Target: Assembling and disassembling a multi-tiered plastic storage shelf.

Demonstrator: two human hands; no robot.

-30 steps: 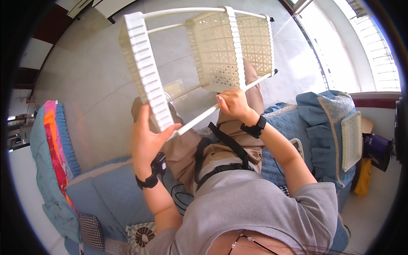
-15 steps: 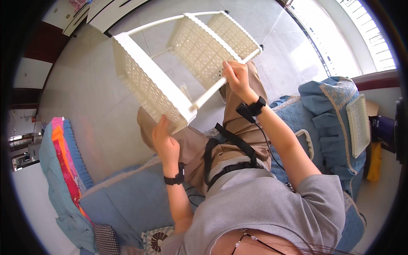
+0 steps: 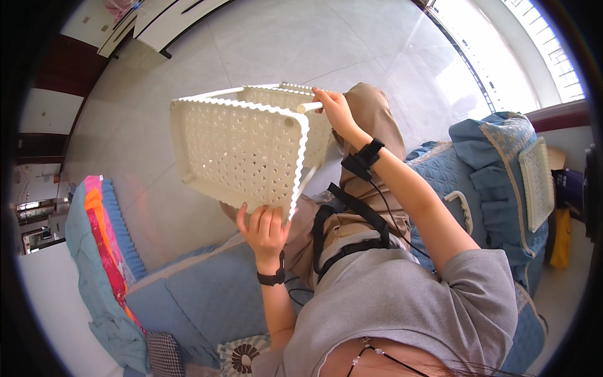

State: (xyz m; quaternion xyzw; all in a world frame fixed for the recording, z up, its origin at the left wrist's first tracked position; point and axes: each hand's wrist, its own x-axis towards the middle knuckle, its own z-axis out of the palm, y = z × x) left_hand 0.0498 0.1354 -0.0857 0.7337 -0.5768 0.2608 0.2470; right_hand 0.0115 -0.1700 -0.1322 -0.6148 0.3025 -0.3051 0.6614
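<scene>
The far side of the cream perforated plastic shelf rack [image 3: 242, 154] is mostly hidden behind its near tray, so only a strip of a second lattice tray shows past the top edge, and how many tiers there are beyond that cannot be told. The person's legs are partly covered by the rack too, and the face sits cut off at the bottom rim. Two trays visible, then, plus one thin white tube at the rack's upper right corner.

Two hands, each with a black wrist strap. The left hand [image 3: 264, 229] sits under the rack's lower corner, fingers curled up onto the near tray's bottom edge, thumb out of sight behind it. The right hand [image 3: 336, 112] is up at the rack's top right corner, fingers closed round the end of the white tube there. So the rack hangs in the air over the lap, tilted, its broad lattice face turned toward the camera.

Below the rack runs a blue quilted sofa [image 3: 207, 295]; left of it, a striped pink, orange and blue cloth [image 3: 103, 239]. Behind the rack lies the pale grey tiled floor [image 3: 282, 44].
</scene>
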